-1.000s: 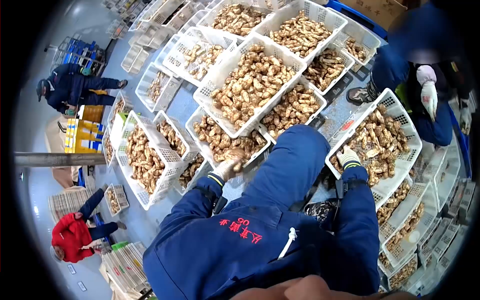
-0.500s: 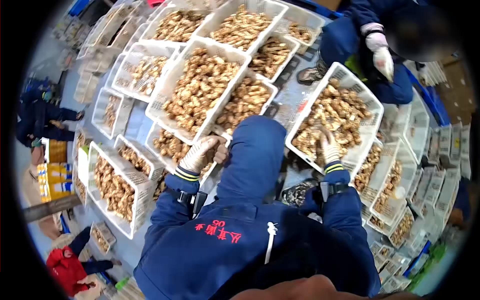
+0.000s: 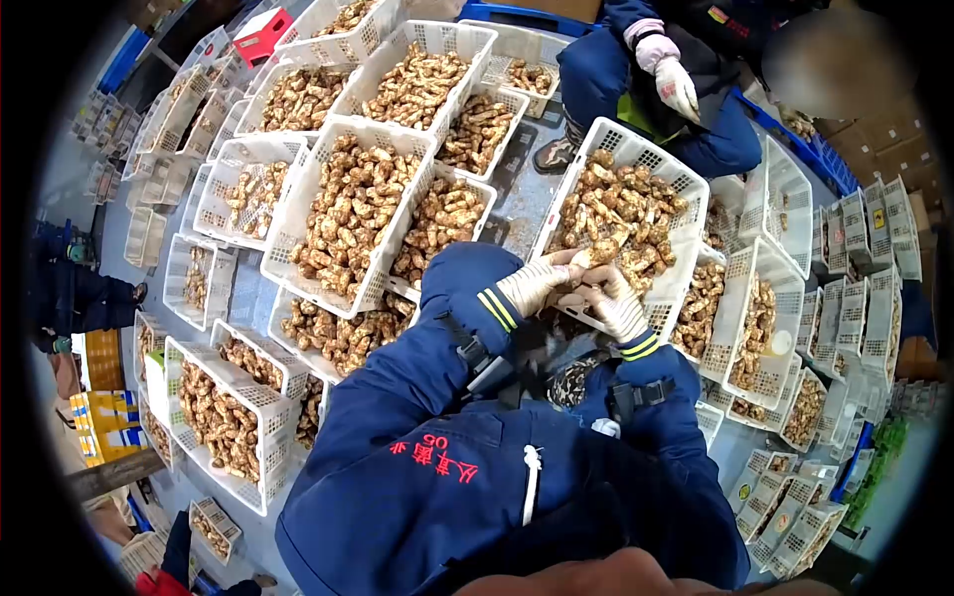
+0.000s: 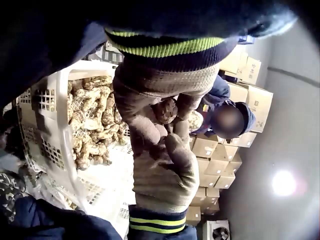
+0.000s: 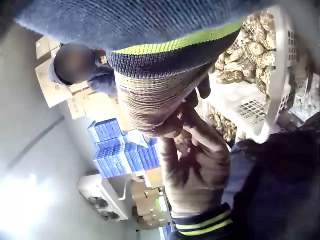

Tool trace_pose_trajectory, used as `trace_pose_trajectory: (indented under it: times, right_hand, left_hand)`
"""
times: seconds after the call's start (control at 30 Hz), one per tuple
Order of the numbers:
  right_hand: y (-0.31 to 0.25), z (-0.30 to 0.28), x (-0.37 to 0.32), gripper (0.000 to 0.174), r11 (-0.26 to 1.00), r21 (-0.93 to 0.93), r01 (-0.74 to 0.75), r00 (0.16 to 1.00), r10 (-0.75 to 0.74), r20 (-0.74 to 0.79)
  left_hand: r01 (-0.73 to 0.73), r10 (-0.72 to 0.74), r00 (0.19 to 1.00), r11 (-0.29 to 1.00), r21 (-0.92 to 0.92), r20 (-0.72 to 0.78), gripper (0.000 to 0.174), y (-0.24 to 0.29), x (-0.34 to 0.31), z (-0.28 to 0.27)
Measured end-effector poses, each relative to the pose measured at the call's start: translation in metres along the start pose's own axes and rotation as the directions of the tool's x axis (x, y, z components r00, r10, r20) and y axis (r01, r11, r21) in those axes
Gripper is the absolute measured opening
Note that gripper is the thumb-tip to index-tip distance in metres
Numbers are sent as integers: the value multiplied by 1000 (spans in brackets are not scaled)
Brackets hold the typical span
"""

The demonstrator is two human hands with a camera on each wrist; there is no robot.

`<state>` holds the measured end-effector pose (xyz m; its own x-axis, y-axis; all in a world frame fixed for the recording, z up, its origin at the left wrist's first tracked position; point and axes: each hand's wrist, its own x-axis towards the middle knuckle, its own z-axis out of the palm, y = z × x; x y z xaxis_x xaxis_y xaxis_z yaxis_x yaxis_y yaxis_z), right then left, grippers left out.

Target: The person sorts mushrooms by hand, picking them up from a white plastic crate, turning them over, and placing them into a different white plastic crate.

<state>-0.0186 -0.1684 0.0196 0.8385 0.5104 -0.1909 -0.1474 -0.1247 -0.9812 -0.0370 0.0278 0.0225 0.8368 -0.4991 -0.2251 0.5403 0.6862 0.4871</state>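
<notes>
Where fingers [image 4: 144, 129] meet, mushroom [image 4: 165, 111] — mottled brown, round-ended.

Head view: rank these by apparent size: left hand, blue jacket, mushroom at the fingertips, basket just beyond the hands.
Largest to smallest:
1. blue jacket, nearest the camera
2. basket
3. left hand
4. mushroom

left grip [image 3: 527, 286]: gloved, fingers curled | right grip [image 3: 616, 304]: gloved, fingers curled, just beside left | arms [image 3: 393, 348]: bent inward
</notes>
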Motion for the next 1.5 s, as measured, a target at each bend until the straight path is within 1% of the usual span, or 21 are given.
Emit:
trace_pose_trajectory:
  times: [0.07, 0.13, 0.2, 0.27, 0.33, 0.4, 0.53, 0.67, 0.7, 0.83, 0.87, 0.97, 1.0, 1.07, 1.1, 1.13, 1.2, 1.27, 1.33, 1.47, 1.5]
  right_hand:
    - [6, -21, 11, 15, 987, -141, 72, 994, -83, -69]
    - [26, -41, 28, 24, 963, -270, -12, 959, -65, -275]
    - [81, -69, 46, 29, 720, -629, -293, 932, 70, -355]
    - [97, -66, 56, 33, 508, -782, -361, 932, 214, -291]
    - [112, -57, 67, 43, 359, -870, -340, 903, 383, -195]
    - [112, -37, 72, 51, 211, -894, -396, 846, 462, -265]
    - [97, -5, 91, 63, 93, -891, -444, 728, 617, -298]
    - [107, -14, 90, 63, 160, -877, -453, 747, 605, -275]
    - [112, -20, 83, 59, 238, -867, -439, 816, 509, -273]
    - [137, -55, 69, 53, 551, -693, -465, 863, 456, -217]
    - [141, -57, 61, 39, 757, -76, -649, 756, 631, -173]
    - [127, -67, 42, 34, 826, 380, -416, 853, 499, -150]
    - [126, -64, 40, 27, 860, 365, -357, 867, 451, -214]
    - [120, -68, 40, 38, 870, 147, -470, 850, 492, -188]
    - [125, -68, 43, 50, 864, -418, -280, 946, 174, -273]
    - [129, -65, 46, 58, 873, -370, -319, 933, 220, -286]
    - [131, -57, 56, 57, 675, -673, -301, 935, 70, -348]
    - [112, -44, 70, 61, 620, -664, -417, 907, 234, -350]
    - [120, -34, 85, 61, 479, -816, -324, 945, 121, -304]
    - [117, -20, 118, 64, 523, -711, -471, 882, 312, -354]
    - [115, -19, 125, 63, 495, -730, -471, 881, 300, -366]
  left_hand:
    - [-23, 27, 996, 999, 43, -85, 47, 2, 2, -15]
    - [-112, 116, 985, 993, 37, -129, 49, 11, 3, -24]
    - [-176, 185, 970, 982, 67, -156, 48, 24, 4, -29]
    - [-283, 300, 932, 953, 105, -206, 50, 32, 6, -37]
    - [-330, 353, 902, 935, 130, -250, 53, 37, 12, -48]
    - [-374, 386, 862, 922, 100, -330, 57, 33, 20, -63]
    - [-313, 281, 862, 950, -7, -422, 60, 36, 14, -47]
    - [-194, 235, 888, 971, 141, -395, 39, 37, 18, -50]
    - [-147, 205, 898, 974, 174, -389, 34, 39, 17, -48]
    - [-100, 173, 916, 972, 211, -362, 25, 37, 13, -43]
    - [-76, 147, 917, 977, 200, -370, 24, 39, 10, -37]
    - [-49, 100, 929, 987, 150, -356, 24, 34, 16, -44]
    - [-41, 94, 929, 987, 152, -358, 25, 31, 18, -46]
    - [-34, 99, 933, 982, 187, -346, 27, 26, 21, -52]
    - [-30, 100, 935, 978, 207, -339, 27, 25, 22, -52]
    - [-44, 109, 929, 981, 187, -352, 26, 25, 23, -53]
    - [-81, 134, 913, 985, 150, -385, 25, 26, 21, -52]
    - [-125, 167, 902, 984, 129, -397, 24, 28, 20, -52]
    - [-156, 184, 895, 983, 101, -406, 25, 27, 22, -56]
    - [-164, 210, 902, 975, 151, -376, 20, 29, 22, -54]
    - [-198, 240, 934, 964, 175, -265, 19, 25, 26, -66]
